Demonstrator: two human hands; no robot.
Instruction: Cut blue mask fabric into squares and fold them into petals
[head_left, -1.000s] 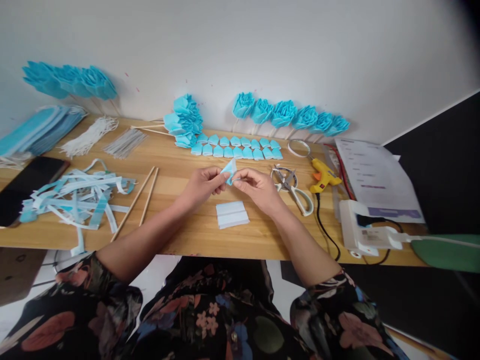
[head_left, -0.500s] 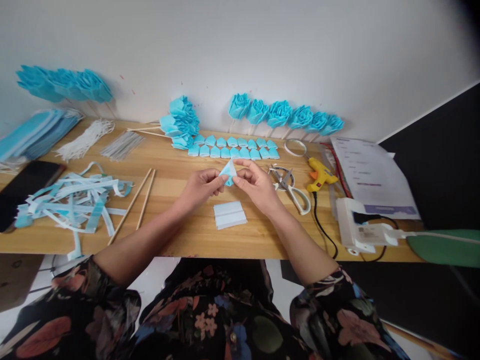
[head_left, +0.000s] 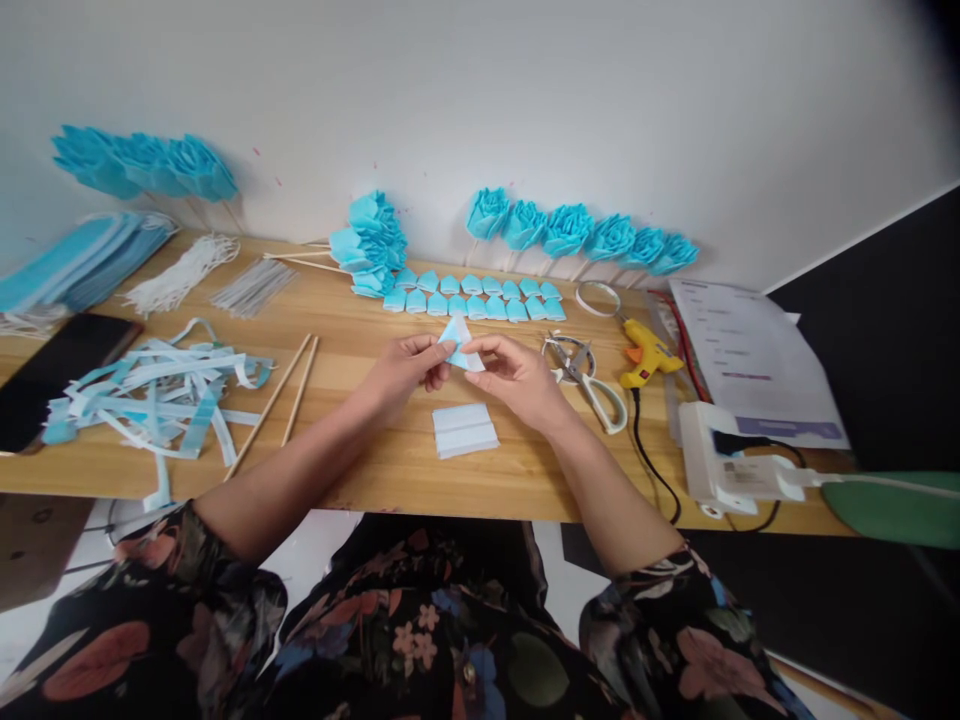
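Note:
Both hands meet over the middle of the wooden table (head_left: 390,470) and pinch one small folded light-blue piece (head_left: 459,342). My left hand (head_left: 405,368) grips its left side with curled fingers. My right hand (head_left: 516,376) holds the right side between thumb and fingertips. Just below them lies a small stack of white-blue rectangular pieces (head_left: 464,430). Two rows of folded blue petals (head_left: 472,296) lie on the table beyond the hands.
Finished blue flowers (head_left: 577,230) lean on the wall, with more flowers (head_left: 142,163) at far left. Scissors (head_left: 589,375), a yellow glue gun (head_left: 646,350), papers (head_left: 750,355) and a white charger (head_left: 731,470) sit right. Two wooden sticks (head_left: 281,400), cut strips (head_left: 150,395), a phone (head_left: 52,375) lie left.
The hands have kept working the folded blue piece between the fingertips, turning it slightly; the view has shifted a little. Nothing on the table has moved.

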